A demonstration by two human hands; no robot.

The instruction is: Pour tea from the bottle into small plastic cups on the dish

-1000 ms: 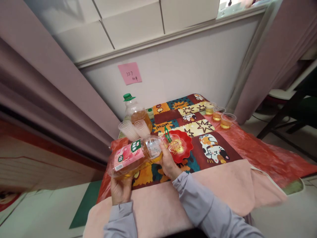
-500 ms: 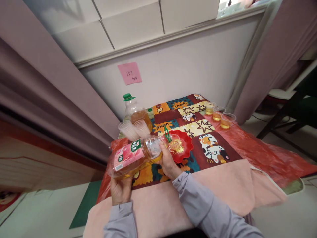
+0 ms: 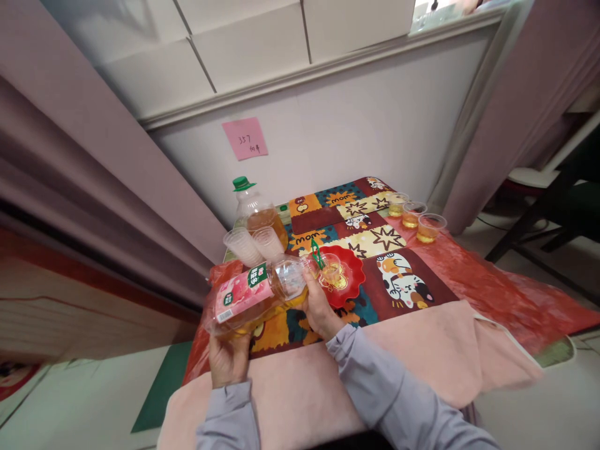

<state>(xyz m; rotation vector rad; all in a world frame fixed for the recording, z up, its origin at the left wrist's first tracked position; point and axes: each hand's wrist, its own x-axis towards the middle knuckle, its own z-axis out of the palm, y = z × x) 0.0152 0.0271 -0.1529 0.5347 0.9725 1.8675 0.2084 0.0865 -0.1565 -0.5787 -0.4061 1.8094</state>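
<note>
A large clear juice bottle [image 3: 246, 292] with a pink label lies tilted in both hands, its neck pointing right. My left hand [image 3: 229, 359] supports the base from below. Around the neck end my right hand [image 3: 319, 307] is closed, with a green strap [image 3: 316, 253] showing just beyond it. Beneath the bottle's mouth a clear plastic cup [image 3: 332, 270] stands on a red scalloped plate [image 3: 354, 284]; some yellow liquid shows in the cup. The mouth itself is partly hidden by my right hand.
Behind the bottle are two stacks of clear cups [image 3: 244, 247] and a green-capped juice bottle [image 3: 260, 215]. Three cups with yellow drink [image 3: 427, 230] line the table's right side. A patterned mat [image 3: 300, 219] and red plastic sheet [image 3: 506, 281] cover the table; a wall is behind.
Almost nothing differs. The bottle and both hands keep the same position over the plate, while the cup under the mouth shows slightly more clearly.
</note>
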